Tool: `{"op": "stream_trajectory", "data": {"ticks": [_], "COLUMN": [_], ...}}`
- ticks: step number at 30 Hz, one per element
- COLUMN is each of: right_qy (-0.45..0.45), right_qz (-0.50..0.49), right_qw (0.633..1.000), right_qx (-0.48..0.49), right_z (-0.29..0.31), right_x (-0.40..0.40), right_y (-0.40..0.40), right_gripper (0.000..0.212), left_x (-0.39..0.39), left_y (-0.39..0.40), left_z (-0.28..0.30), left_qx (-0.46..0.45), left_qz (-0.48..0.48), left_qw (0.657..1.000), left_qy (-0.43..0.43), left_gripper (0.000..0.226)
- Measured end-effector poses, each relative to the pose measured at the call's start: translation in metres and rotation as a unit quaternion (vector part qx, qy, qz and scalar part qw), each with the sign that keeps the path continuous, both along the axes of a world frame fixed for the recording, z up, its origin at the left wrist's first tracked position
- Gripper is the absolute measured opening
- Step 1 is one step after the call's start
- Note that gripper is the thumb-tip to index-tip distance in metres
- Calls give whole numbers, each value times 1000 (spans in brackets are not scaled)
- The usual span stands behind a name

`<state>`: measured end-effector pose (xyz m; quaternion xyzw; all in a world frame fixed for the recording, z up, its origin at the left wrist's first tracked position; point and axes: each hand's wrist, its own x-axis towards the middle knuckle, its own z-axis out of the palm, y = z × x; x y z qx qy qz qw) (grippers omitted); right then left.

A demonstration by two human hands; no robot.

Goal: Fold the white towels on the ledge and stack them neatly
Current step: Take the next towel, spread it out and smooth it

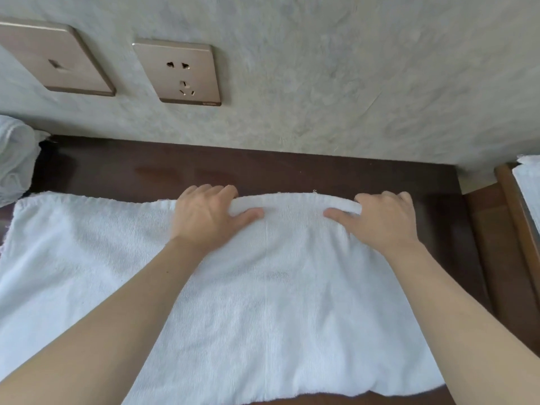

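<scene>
A white towel (280, 302) lies spread across the dark wooden ledge (263, 168), reaching from the far left to near the right end. My left hand (207, 213) grips the towel's far edge, fingers curled over it and thumb underneath on the cloth. My right hand (382, 217) grips the same far edge a little to the right in the same way. The stretch of edge between the two hands is lifted into a thick roll. A crumpled white towel (14, 159) sits at the ledge's left end.
A grey textured wall (321, 83) rises right behind the ledge, with two bronze socket plates (178, 73) on its left part. At the right stands a lower brown wooden surface (502, 217) with a white cloth (529, 188) on it.
</scene>
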<state>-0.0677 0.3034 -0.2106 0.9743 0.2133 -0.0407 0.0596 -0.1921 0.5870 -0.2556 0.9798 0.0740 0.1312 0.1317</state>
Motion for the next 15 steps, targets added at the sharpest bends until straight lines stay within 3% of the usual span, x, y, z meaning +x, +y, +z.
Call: {"op": "stream_trajectory", "data": {"ticks": [6, 9, 12, 15], "right_qy": [9, -9, -40, -125], "right_qz": [-12, -34, -43, -58], "right_qw": [998, 998, 996, 985], "right_qx": [62, 50, 61, 106], "right_z": [8, 6, -8, -18], "right_x": [10, 17, 20, -3], "right_y": [-36, -39, -47, -41], "right_gripper": [84, 83, 80, 54], "left_x": [15, 32, 38, 35], "left_y": [-14, -29, -34, -35], "left_z": [20, 22, 6, -7], "left_qx": [-9, -15, -2, 20], "left_qz": [-7, -31, -38, -28], "left_qw": [992, 985, 996, 999], "left_qy": [129, 168, 76, -32], "left_gripper": [81, 74, 66, 59]}}
